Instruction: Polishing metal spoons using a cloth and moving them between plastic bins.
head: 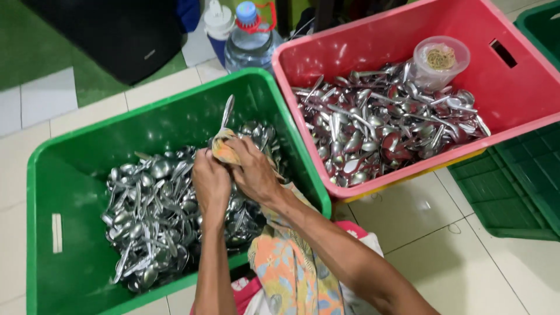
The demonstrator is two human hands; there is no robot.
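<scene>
A single metal spoon (227, 112) is held upright over the green crate (70, 175), its lower part wrapped in a patterned cloth (224, 150) and only the upper end seen rising above the hands. The left hand (211, 182) is closed around the cloth-covered part of the spoon from the near side, and the right hand (254, 170) is closed on the same bundle from the other side, the two hands touching. The cloth is seen to trail down from the right hand, over the crate's near rim and toward the lap.

The spoon is judged to be light, stiff and thin, with a smooth polished surface that is likely to be slippery, so a hold through the cloth, around the narrow stem, is judged firmer than bare fingers on the metal. The cloth is soft and limp and is expected to bunch wherever it is squeezed.

Directly below the hands a heap of spoons (157, 216) is piled in the green crate. A second heap (385, 125) is held in the red crate (525, 87) to the right, well apart from the hands, with a clear plastic tub (440, 58) resting on it. A water bottle (248, 35) is stood behind the crates
</scene>
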